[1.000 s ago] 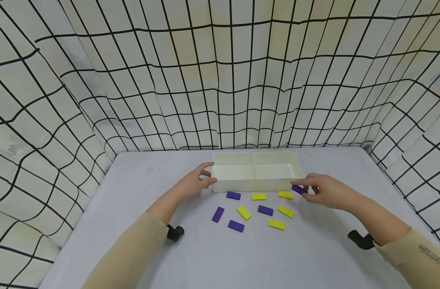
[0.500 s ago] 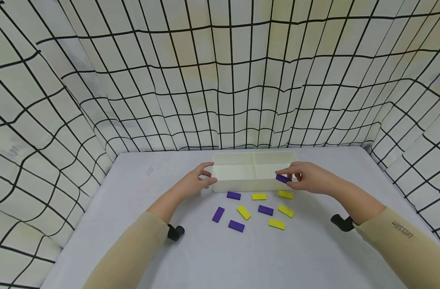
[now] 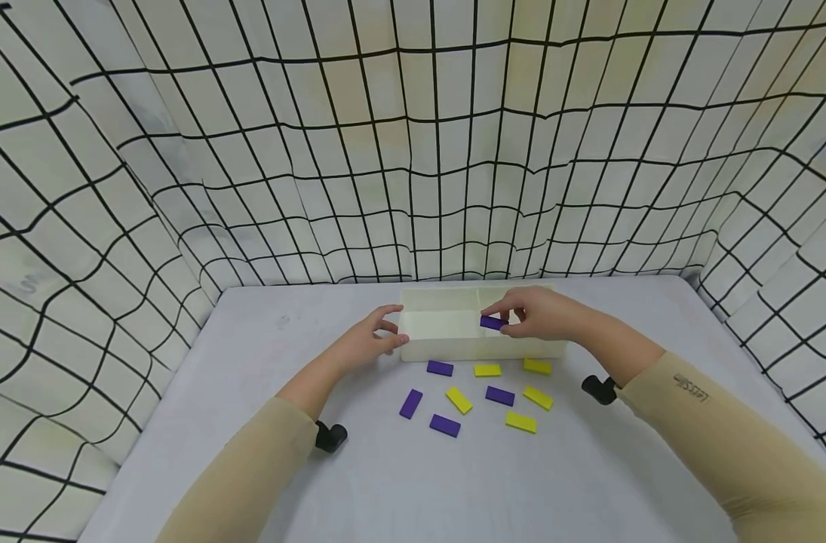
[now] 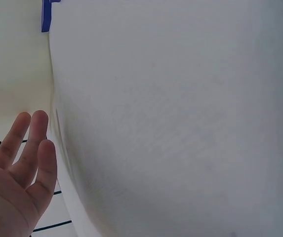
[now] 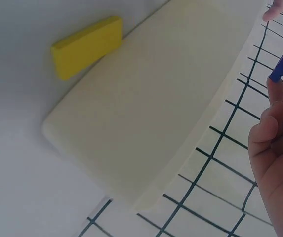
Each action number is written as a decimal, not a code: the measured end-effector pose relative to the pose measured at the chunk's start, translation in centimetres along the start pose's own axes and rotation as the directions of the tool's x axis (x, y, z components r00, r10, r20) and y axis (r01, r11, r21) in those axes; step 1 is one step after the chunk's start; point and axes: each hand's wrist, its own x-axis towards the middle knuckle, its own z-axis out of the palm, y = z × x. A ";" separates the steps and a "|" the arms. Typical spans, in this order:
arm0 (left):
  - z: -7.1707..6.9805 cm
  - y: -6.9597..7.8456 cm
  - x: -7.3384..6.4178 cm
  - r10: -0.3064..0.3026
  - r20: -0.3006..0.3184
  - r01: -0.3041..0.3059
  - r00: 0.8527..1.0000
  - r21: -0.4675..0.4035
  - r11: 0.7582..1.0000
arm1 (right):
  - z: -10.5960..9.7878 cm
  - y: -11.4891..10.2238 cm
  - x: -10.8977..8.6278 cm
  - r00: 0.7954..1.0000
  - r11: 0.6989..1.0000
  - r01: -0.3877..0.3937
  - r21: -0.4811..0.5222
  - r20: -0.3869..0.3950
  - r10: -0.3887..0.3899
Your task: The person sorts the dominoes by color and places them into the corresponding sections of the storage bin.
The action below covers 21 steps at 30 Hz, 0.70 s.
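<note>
Purple block [image 3: 491,323] over white box [image 3: 480,348] near divider [image 3: 477,299], pinched in right hand [image 3: 538,313] fingers; left hand [image 3: 363,345] fingers apart at box's left end. Lowering clear of divider before release seems safest.

Tan cloth is worn on both arms, as a left sleeve [image 3: 243,475] and a right sleeve [image 3: 725,437]. Some small dark writing [image 3: 691,387] is printed on the right one, near its end, but it is too small to be read for sure. Little creases can be seen lower down. By each cuff, a black, bent, rounded piece is shown: a left black piece [image 3: 331,437] and a right black piece [image 3: 599,390].
</note>
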 end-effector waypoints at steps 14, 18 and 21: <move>0.1 -0.3 0.1 0.005 0.006 -0.005 1.000 -0.026 1.000 | 0.7 -2.4 4.9 0.996 1.000 -0.003 -0.003 0.088 0.004; 0.2 -0.2 0.1 0.001 0.006 -0.001 1.000 -0.021 1.000 | 1.2 -3.2 6.3 0.994 1.000 -0.007 -0.013 0.112 0.008; 0.2 -0.2 0.1 -0.001 0.000 0.001 1.000 -0.016 1.000 | 1.7 -3.7 7.3 0.992 0.999 -0.003 -0.032 0.129 0.007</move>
